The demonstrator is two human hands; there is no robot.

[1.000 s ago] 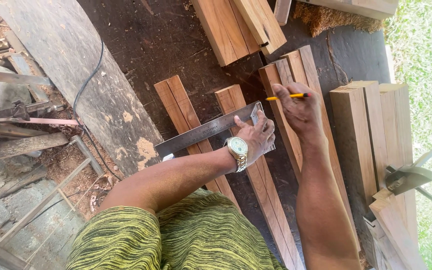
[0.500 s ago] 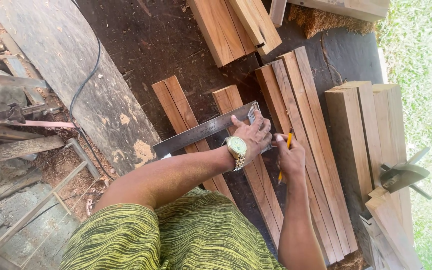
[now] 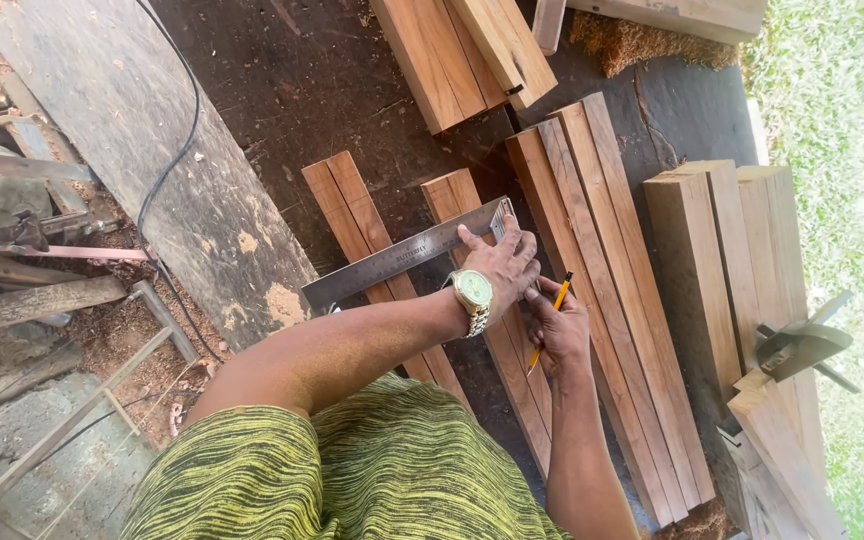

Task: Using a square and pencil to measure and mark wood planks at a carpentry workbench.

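Note:
My left hand [image 3: 500,265], a watch on its wrist, presses flat on a metal try square [image 3: 402,262] that lies across a wooden strip [image 3: 472,270] on the dark workbench. The square's steel blade reaches left over another pair of strips [image 3: 357,220]. My right hand [image 3: 555,325] sits just right of the left one and grips a yellow pencil [image 3: 549,322], its tip by the square's stock on the strip.
A group of longer strips [image 3: 602,270] lies to the right, thick wooden blocks [image 3: 722,260] beyond them, more planks [image 3: 472,50] at the top. A black cable [image 3: 167,170] runs over a grey board [image 3: 142,150] on the left. A metal tool [image 3: 802,345] rests at right.
My right hand with the pencil came down from the long strips at upper right to the spot beside my left hand. The square and left hand stayed put.

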